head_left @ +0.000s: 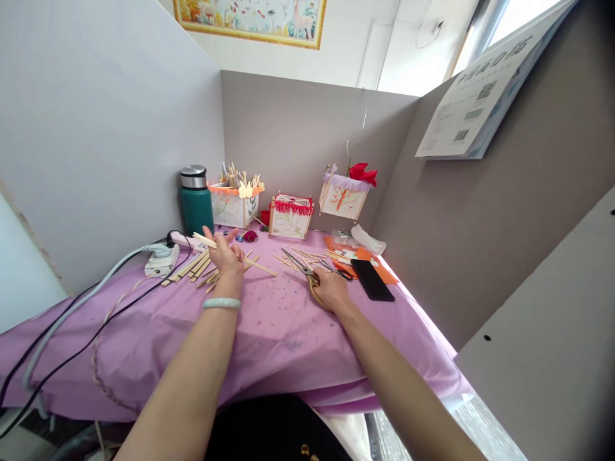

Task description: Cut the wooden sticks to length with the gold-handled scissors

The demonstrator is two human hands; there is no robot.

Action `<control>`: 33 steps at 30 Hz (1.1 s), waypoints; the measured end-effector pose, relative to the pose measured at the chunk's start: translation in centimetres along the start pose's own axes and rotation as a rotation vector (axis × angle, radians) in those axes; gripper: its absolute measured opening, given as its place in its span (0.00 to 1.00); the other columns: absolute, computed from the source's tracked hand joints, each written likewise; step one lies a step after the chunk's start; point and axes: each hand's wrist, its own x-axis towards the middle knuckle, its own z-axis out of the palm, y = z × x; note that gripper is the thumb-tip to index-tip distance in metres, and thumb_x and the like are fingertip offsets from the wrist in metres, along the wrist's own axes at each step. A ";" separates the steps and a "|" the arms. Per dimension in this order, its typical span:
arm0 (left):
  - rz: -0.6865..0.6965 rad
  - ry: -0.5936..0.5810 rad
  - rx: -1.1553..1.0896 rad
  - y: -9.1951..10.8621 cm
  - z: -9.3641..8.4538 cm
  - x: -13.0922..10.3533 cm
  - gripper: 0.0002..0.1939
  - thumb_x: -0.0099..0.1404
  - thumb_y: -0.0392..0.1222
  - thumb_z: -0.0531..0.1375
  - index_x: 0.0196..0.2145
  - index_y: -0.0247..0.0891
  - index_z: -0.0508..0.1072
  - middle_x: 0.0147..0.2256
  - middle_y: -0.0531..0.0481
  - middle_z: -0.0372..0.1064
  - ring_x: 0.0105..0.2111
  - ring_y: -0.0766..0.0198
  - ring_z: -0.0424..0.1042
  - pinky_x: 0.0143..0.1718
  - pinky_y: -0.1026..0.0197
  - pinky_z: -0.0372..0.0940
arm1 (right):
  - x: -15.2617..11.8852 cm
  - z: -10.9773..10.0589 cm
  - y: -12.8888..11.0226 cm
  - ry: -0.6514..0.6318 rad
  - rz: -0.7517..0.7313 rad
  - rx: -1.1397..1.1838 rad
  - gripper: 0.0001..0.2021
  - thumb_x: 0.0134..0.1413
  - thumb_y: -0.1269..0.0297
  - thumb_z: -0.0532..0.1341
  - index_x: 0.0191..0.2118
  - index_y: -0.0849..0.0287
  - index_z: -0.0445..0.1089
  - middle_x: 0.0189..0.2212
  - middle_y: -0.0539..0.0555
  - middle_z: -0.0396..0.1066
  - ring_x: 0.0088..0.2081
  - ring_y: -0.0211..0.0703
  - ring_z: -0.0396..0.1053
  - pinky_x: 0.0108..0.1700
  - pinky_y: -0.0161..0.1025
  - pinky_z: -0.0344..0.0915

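Note:
My left hand (227, 255), palm partly upward, grips pale wooden sticks (205, 241) between its fingers; some fingertips point away from them. The sticks run out past both sides of the hand, and I cannot tell how many there are. My right hand (332, 289) is closed round the gold-coloured handles of a pair of scissors (298, 262). Its blades are parted and point forward and left. More loose sticks (186, 269) lie under and left of my left hand. Short stick pieces (312, 256) are scattered beyond the scissors, beside a black-handled pair of scissors (344, 274).
A green flask (196, 208) and a power strip (162, 261) with cables stand at left. Decorated boxes (291, 221) line the back partition, one of them hanging (343, 197). A black phone (372, 280) overlaps orange sheets (388, 276) on the purple cloth (273, 346). Partitions enclose the table.

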 end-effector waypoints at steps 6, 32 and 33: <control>-0.018 -0.266 0.071 -1.1 0.9 -1.2 0.37 0.65 0.43 0.61 0.68 0.45 0.51 0.29 0.53 0.74 0.12 0.76 0.56 0.15 0.71 0.52 | 0.0 0.1 0.0 0.017 0.001 -0.011 0.16 0.63 0.54 0.51 0.45 0.52 0.72 0.37 0.55 0.77 0.38 0.47 0.72 0.37 0.37 0.59; -0.627 -0.682 0.426 -3.8 0.5 -2.8 0.13 0.68 0.46 0.56 0.41 0.33 0.71 0.23 0.53 0.66 0.13 0.73 0.57 0.14 0.67 0.55 | 0.0 0.1 0.1 0.049 0.010 0.031 0.16 0.63 0.53 0.51 0.44 0.53 0.73 0.37 0.54 0.77 0.37 0.45 0.72 0.36 0.37 0.58; -0.624 -0.665 0.422 -3.8 0.4 -2.8 0.12 0.68 0.44 0.56 0.42 0.32 0.71 0.23 0.53 0.66 0.14 0.72 0.59 0.15 0.67 0.57 | 0.0 0.0 0.1 0.057 0.015 0.037 0.16 0.63 0.53 0.51 0.44 0.53 0.73 0.36 0.54 0.77 0.37 0.45 0.72 0.36 0.37 0.58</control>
